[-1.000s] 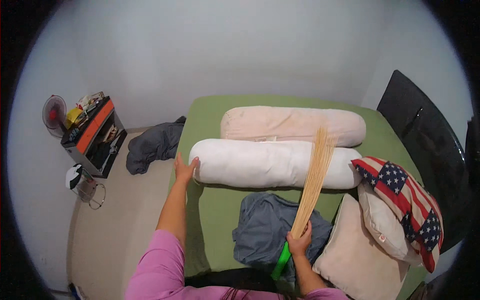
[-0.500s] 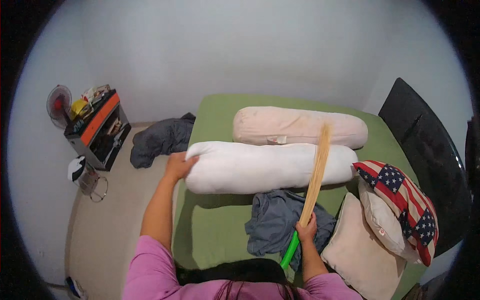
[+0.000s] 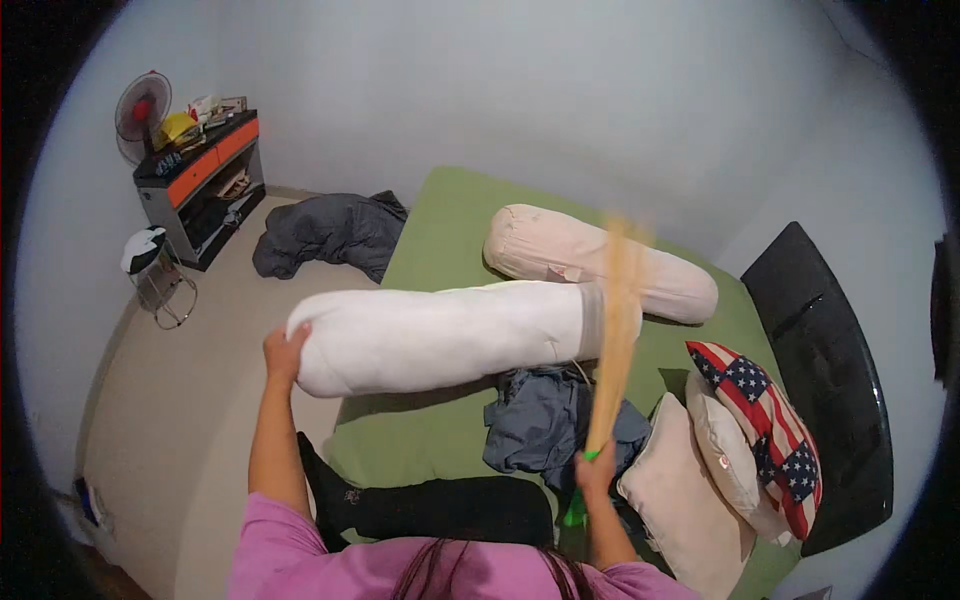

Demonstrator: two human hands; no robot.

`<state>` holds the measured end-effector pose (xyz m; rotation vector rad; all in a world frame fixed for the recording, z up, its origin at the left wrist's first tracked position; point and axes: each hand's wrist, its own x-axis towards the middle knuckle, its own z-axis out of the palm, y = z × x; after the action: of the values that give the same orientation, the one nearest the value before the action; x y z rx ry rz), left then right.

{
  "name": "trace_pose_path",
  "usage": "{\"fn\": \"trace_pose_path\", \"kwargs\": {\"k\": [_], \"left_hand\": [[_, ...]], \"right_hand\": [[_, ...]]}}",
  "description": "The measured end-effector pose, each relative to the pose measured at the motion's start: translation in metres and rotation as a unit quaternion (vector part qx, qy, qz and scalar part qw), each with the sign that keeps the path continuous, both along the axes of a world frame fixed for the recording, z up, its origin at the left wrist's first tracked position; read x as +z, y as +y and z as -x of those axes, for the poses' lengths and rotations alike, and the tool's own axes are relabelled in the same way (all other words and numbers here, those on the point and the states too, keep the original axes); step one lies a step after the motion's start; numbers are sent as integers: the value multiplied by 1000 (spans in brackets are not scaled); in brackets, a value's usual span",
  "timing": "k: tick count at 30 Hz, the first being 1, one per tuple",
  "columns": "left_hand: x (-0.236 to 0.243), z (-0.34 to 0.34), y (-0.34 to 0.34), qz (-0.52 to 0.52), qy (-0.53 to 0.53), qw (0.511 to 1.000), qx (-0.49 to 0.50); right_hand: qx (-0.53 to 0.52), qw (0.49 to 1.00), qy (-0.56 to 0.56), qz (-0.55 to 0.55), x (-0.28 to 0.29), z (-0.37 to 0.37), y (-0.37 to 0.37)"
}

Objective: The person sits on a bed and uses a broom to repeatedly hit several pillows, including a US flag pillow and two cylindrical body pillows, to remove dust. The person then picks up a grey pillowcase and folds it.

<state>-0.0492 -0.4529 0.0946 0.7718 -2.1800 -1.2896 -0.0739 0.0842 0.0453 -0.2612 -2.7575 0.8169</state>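
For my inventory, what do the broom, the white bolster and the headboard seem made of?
Broom: likely dry plant fibre, straw-coloured, blurred; green handle, perhaps plastic.
White bolster: matte cloth, softly creased; filling hidden.
Headboard: glossy, dark; highlights suggest lacquer or leatherette.

- This looks like a home bedroom.
- A green-covered bed [image 3: 400,440] has a dark headboard [image 3: 835,400] at one end.
- On or above it are a white bolster [image 3: 440,338], a pale pink bolster [image 3: 555,243] and a star-patterned pillow [image 3: 765,435].
- A fan [image 3: 143,108] stands at an orange-fronted cabinet [image 3: 195,180] with clutter on top.
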Motion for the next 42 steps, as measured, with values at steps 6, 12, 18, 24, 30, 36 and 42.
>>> {"fn": "trace_pose_path", "kwargs": {"k": [6,12,18,24,30,36,42], "left_hand": [[-92,-14,-26,121,-12,992,10],[-105,-21,21,19,-51,998,-33],[-133,-47,-14,-43,-13,998,-54],[-117,-64,41,-89,20,993,-71],[-129,-84,36,-146,-16,987,-67],[-124,-103,46,-194,60,979,-34],[-137,-107,62,-378,101,915,-100]], "right_hand": [[-74,965,229,101,60,74,-23],[151,970,-189,27,21,38,-173],[450,871,-176,-85,140,-2,-203],[121,964,-49,229,105,56,-150],[456,841,-285,-55,75,-42,-223],[327,933,-149,18,129,6,-182],[64,959,-113,252,26,123,-89]]}}
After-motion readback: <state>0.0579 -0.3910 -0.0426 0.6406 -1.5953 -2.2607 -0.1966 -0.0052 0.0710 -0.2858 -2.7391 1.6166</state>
